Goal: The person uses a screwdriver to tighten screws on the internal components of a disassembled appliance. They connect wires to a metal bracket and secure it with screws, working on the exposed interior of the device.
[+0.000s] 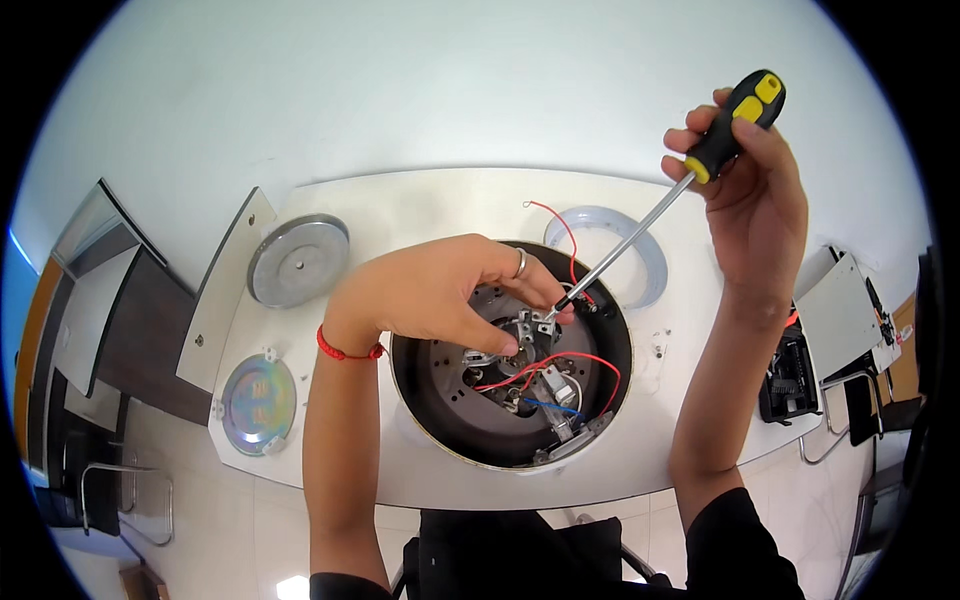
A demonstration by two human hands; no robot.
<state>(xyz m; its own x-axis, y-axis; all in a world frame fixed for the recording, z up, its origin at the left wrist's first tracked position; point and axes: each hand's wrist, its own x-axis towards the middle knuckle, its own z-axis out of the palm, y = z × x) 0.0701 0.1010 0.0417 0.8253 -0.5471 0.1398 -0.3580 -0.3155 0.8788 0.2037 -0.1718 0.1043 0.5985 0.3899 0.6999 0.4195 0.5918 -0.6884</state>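
A round, dark appliance housing (470, 420), like the underside of a rice cooker, lies open in front of me. Inside are red wires (590, 356), a blue wire (556, 407) and metal fittings. My left hand (440, 285) reaches in over its rim, with thumb and fingers closed about a small metal bracket (533, 327) near the middle. My right hand (762, 215), raised at the far right, grips the black-and-yellow handle of a screwdriver (640, 232). Its shaft slants down left, and the tip meets the bracket beside my left fingertips. The exact contact is partly hidden by those fingers.
A pale ring (655, 268) lies behind the housing at right. To the left are a grey metal lid (300, 262) and a shiny iridescent disc (258, 402). Small screws (659, 350) lie right of the housing. A black tool case (788, 385) stands at the table's right edge.
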